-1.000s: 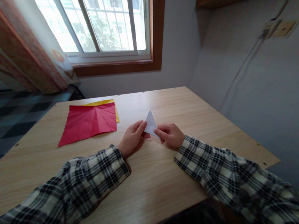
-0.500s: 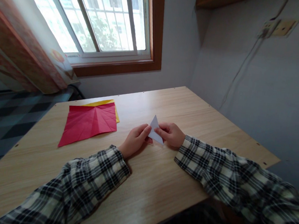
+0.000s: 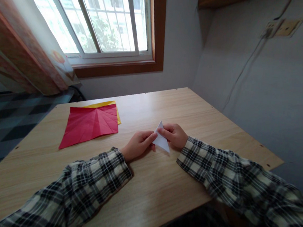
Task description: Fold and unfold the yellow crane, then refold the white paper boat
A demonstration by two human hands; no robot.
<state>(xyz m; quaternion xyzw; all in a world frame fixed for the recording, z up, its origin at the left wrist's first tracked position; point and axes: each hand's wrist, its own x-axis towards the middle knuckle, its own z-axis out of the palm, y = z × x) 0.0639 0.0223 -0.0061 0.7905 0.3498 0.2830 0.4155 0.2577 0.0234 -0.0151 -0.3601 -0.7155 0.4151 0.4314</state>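
A small piece of folded white paper (image 3: 161, 142), roughly triangular with a point at the top, is held between my two hands over the middle of the table. My left hand (image 3: 139, 145) pinches its left edge, thumb on top and fingers underneath. From the other side, my right hand (image 3: 175, 135) grips its upper right part, the thumb lying across the front face. The undersides of the paper and most fingertips are hidden.
A creased red paper sheet (image 3: 90, 126) lies on the wooden table (image 3: 144, 197) to the left, over a yellow sheet (image 3: 101, 104). Behind are a window (image 3: 114, 22) and a patterned curtain (image 3: 27, 42). A cord (image 3: 241, 73) hangs from a wall socket (image 3: 287, 27).
The white paper has shifted slightly right and down, its lower corner now nearer me. My left hand has moved a little right with it; the right thumb sits nearer the top point.
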